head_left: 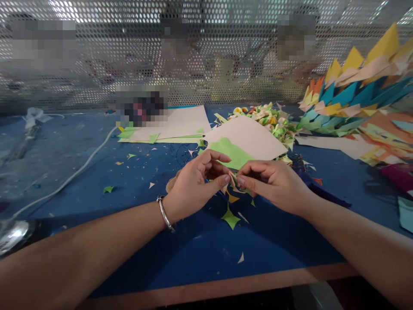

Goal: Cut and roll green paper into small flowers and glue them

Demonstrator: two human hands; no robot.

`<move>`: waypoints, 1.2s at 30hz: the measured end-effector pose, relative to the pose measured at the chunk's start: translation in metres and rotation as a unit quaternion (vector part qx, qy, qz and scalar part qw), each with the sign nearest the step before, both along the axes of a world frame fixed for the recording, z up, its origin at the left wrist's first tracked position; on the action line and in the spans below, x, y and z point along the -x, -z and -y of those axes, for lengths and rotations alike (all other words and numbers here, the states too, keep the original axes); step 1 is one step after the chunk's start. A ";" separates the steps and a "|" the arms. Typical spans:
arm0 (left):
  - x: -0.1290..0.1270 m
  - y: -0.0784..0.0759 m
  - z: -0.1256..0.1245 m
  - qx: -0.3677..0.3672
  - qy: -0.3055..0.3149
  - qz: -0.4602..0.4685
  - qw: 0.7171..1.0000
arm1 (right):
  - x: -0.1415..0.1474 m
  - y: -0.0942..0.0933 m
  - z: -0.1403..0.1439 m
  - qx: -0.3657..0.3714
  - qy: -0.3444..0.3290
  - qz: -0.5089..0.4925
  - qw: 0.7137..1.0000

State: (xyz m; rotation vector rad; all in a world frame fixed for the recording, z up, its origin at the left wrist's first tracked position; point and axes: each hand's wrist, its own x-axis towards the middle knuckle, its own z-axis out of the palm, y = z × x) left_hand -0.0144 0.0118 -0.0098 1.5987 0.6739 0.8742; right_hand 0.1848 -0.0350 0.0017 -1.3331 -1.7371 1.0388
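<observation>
My left hand and my right hand meet at the middle of the blue table. Together they pinch a small folded piece of paper, cream and green, between thumbs and fingertips. A silver bangle circles my left wrist. Just behind my hands lies a cream sheet with a light green sheet under it. Small paper offcuts in green and orange lie below my hands.
Stacks of coloured paper rise at the right. A heap of small folded paper flowers sits behind the sheets. More cream and green sheets lie further left. A white cable crosses the left side. A perforated metal screen stands at the back, with people behind it.
</observation>
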 end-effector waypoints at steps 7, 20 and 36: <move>-0.001 -0.001 0.002 0.003 0.005 0.009 1.000 | 0.000 0.000 0.001 -0.024 -0.004 0.025 0.999; 0.001 0.002 0.001 -0.018 -0.002 -0.010 1.000 | 0.000 0.000 0.002 -0.050 -0.007 0.031 0.998; 0.001 0.000 0.003 -0.010 -0.014 -0.022 1.000 | 0.002 -0.002 0.002 -0.049 -0.004 0.039 0.998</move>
